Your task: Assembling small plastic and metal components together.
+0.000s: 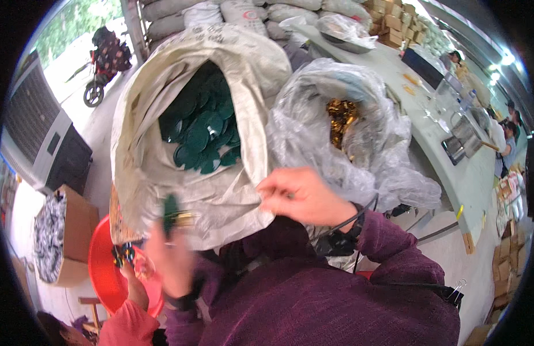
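A large white woven sack (189,202) stands open in front of me, with a heap of dark green round discs (200,130) inside. My left hand (172,262), smeared by motion, is below the sack's near left side. It holds a green disc (171,210) seen nearly edge-on, with a gold-coloured piece (185,219) against it. At the sack's right edge, my right hand (304,196) is closed in a pinch; what its fingertips hold, if anything, is too small to make out. Right of the sack, a clear plastic bag (290,115) holds shiny gold pieces (340,121).
A co-worker's hand (134,282) reaches into a red basin (100,271) at lower left. Beyond it stand a cardboard box (76,236) of silvery pieces and an air cooler (39,127). A long table (463,173) runs along the right; stacked sacks (241,14) line the back.
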`<state>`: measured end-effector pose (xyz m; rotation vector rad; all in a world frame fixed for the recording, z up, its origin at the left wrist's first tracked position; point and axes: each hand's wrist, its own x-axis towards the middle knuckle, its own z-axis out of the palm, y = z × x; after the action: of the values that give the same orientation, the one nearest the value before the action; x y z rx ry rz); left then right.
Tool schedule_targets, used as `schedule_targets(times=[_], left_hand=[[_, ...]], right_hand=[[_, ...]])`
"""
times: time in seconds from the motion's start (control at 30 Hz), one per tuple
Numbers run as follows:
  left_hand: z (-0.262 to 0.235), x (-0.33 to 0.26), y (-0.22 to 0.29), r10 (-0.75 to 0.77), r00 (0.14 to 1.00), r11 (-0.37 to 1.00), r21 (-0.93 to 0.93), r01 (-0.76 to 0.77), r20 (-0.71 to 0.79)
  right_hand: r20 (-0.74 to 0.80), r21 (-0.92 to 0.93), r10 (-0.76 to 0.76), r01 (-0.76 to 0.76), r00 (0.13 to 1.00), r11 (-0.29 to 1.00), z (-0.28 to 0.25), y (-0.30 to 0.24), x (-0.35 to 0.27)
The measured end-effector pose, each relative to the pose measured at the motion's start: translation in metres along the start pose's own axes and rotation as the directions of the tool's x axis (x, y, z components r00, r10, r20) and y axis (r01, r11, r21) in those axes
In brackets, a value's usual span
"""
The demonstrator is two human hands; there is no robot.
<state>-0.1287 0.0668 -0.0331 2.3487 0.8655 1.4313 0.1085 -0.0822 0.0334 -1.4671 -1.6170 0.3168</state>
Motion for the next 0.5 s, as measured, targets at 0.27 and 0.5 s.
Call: schedule_targets(times=[0.27,0.5], left_hand=[[-0.108,0.038,-0.157,-0.258,0.941,0.775,0.534,0.337,-0.218],[-0.035,0.066,-0.094,0.047,0.993,0.925,0.381,-0.002,-0.109]], right_hand=[[-0.493,-0.190,0.436,-0.582,0.753,0.790,-0.130,0.089,-0.005],[-0.187,-0.677,0.543,-0.508,0.819,0.533,-0.155,0.165,0.008]])
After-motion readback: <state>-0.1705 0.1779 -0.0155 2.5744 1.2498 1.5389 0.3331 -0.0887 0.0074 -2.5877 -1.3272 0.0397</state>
